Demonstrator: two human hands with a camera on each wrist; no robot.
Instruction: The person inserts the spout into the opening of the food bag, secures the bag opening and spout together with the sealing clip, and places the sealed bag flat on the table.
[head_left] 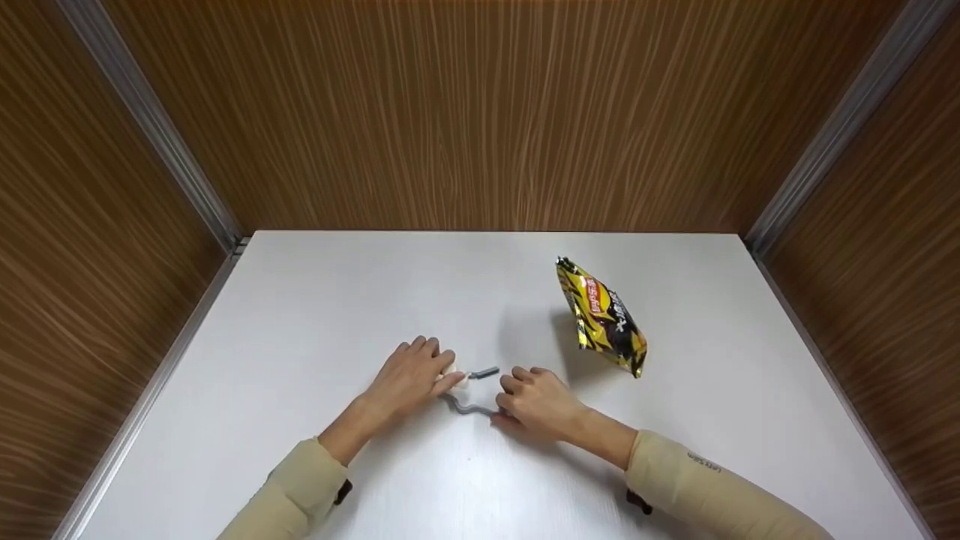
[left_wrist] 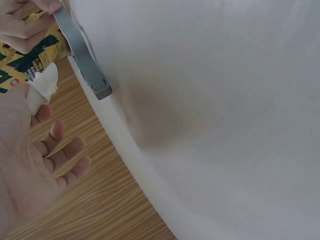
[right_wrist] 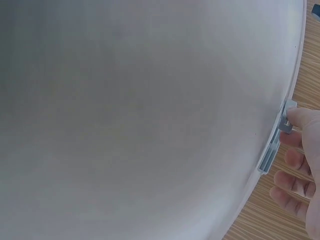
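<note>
My left hand pinches a small white piece with a ragged edge between thumb and forefinger, its other fingers loosely spread. My right hand grips the end of a long grey plastic clip strip with thumb and forefinger. That strip reaches toward the left hand and shows a squared end in the left wrist view. In the right wrist view, the thumb presses on a grey bracket-like part of the strip. A short grey piece shows between the hands, beside the white piece.
A yellow and black snack bag stands tilted on the white table, behind and to the right of the right hand. Brown wood-grain panels enclose the table at the back and both sides.
</note>
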